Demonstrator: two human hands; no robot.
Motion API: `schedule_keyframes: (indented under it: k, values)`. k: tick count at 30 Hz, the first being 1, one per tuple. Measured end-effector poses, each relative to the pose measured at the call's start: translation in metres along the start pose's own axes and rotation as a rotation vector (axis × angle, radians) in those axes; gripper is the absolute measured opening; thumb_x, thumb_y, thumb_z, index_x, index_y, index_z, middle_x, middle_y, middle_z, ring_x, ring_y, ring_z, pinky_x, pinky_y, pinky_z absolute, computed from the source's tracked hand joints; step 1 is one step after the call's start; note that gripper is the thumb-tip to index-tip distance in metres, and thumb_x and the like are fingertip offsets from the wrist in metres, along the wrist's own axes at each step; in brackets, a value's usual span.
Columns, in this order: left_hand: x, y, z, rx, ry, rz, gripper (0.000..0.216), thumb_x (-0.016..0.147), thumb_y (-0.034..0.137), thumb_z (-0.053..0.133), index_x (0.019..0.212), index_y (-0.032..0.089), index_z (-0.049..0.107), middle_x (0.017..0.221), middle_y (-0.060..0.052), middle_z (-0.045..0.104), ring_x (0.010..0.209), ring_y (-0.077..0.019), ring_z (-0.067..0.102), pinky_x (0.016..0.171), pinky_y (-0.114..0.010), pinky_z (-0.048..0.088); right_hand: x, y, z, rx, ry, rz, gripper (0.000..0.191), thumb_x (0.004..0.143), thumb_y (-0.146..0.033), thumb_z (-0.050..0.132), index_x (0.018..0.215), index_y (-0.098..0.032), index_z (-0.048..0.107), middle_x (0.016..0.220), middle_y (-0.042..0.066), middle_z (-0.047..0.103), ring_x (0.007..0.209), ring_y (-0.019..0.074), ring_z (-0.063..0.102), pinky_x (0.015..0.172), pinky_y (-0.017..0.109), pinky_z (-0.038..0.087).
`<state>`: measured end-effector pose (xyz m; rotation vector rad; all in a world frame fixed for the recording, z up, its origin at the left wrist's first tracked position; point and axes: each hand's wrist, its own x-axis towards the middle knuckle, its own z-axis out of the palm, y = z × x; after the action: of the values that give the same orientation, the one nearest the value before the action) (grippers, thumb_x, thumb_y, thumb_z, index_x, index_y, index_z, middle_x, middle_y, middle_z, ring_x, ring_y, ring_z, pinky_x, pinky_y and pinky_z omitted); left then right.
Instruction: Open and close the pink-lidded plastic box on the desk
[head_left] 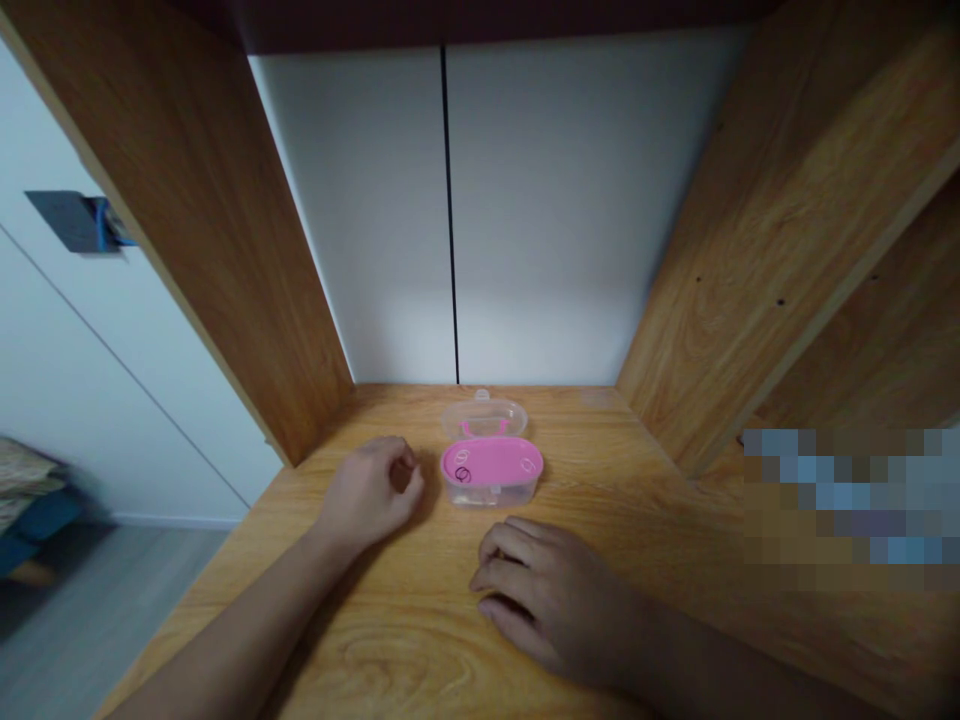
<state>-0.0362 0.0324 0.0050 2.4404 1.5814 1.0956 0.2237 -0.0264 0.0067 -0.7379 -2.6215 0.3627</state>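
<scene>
The small clear box [491,470] w/ pink insert sits on the wooden desk [600,480], near the back wall of the alcove, its clear lid [484,415] flipped open and lying behind it.

Left hand [371,495] rests on the desk just beside the box's left end, fingers curled into a loose fist. It holds nothing I can make out; thumb and forefinger are pinched close, so whether sth tiny is inside, can't tell. Right hand [544,590] lies flat in front of the box, slightly to its right, fingers bent, palm down, empty, not touching the box.

Judgement: the box looks light and will skid on smooth wood. Best approach is probably to steady its left end w/ the left hand, work the compartments w/ right fingertips from the front, and keep clear of the hinge behind. Small round marks show on the insert at the box's left end; too small to tell what they are.
</scene>
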Motion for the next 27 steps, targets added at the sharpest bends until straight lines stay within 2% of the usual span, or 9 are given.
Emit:
schedule_keyframes:
  k: [2, 4, 8, 14, 19, 21, 27]
  values:
    - [0.002, -0.004, -0.006, 0.033, -0.148, 0.118, 0.007, 0.078, 0.017, 0.062, 0.074, 0.02, 0.058, 0.074, -0.003, 0.063, 0.073, -0.0191, 0.06, 0.068, -0.029, 0.044, 0.0, 0.0, 0.0, -0.001, 0.001, 0.004, 0.013, 0.098, -0.024, 0.056, 0.1, -0.021, 0.067, 0.102, 0.003, 0.066, 0.091, 0.0169, 0.059, 0.081, 0.03, 0.043]
    - [0.003, -0.007, -0.011, 0.003, -0.242, 0.188, 0.007, 0.077, 0.016, 0.062, 0.073, 0.02, 0.058, 0.075, -0.003, 0.063, 0.074, -0.019, 0.059, 0.069, -0.029, 0.043, -0.001, 0.0, 0.001, -0.002, 0.007, 0.0, 0.012, 0.097, -0.025, 0.056, 0.099, -0.021, 0.067, 0.102, 0.003, 0.066, 0.091, 0.017, 0.059, 0.081, 0.03, 0.043]
    - [-0.001, -0.016, -0.008, -0.119, -0.317, 0.162, 0.009, 0.076, 0.013, 0.063, 0.071, 0.02, 0.06, 0.073, -0.002, 0.063, 0.07, -0.0163, 0.058, 0.068, -0.028, 0.043, -0.001, 0.001, 0.001, -0.002, 0.015, -0.001, 0.012, 0.098, -0.024, 0.055, 0.099, -0.021, 0.067, 0.101, 0.002, 0.066, 0.091, 0.0165, 0.059, 0.08, 0.03, 0.043]
    - [-0.004, -0.024, 0.005, -0.398, -0.311, 0.067, 0.013, 0.08, 0.014, 0.064, 0.068, 0.019, 0.062, 0.076, -0.002, 0.07, 0.07, -0.0136, 0.062, 0.068, -0.025, 0.046, -0.001, 0.001, 0.001, -0.008, 0.019, -0.004, 0.013, 0.098, -0.023, 0.054, 0.099, -0.021, 0.067, 0.101, 0.002, 0.066, 0.091, 0.0167, 0.059, 0.081, 0.03, 0.043]
    - [-0.006, -0.025, 0.01, -0.407, -0.323, -0.134, 0.008, 0.082, 0.024, 0.067, 0.077, 0.018, 0.07, 0.072, -0.001, 0.07, 0.065, -0.0137, 0.061, 0.061, -0.023, 0.046, -0.002, -0.001, 0.0, 0.006, 0.009, 0.014, 0.013, 0.098, -0.023, 0.054, 0.101, -0.022, 0.067, 0.103, 0.002, 0.066, 0.093, 0.017, 0.06, 0.083, 0.03, 0.043]
    - [-0.005, -0.025, 0.012, -0.427, -0.318, -0.17, 0.01, 0.084, 0.028, 0.067, 0.082, 0.018, 0.071, 0.074, -0.001, 0.071, 0.067, -0.0144, 0.061, 0.062, -0.023, 0.047, -0.001, -0.002, -0.001, 0.004, 0.01, 0.014, 0.013, 0.098, -0.022, 0.054, 0.1, -0.022, 0.067, 0.102, 0.002, 0.066, 0.092, 0.0172, 0.06, 0.082, 0.03, 0.043]
    - [-0.001, -0.027, 0.016, -0.464, -0.148, -0.145, 0.017, 0.094, 0.03, 0.056, 0.085, 0.019, 0.065, 0.083, -0.004, 0.07, 0.079, -0.0171, 0.064, 0.075, -0.027, 0.05, 0.001, -0.003, -0.004, 0.008, 0.016, 0.015, 0.014, 0.097, -0.021, 0.054, 0.099, -0.022, 0.068, 0.101, 0.002, 0.067, 0.092, 0.0165, 0.06, 0.082, 0.03, 0.044]
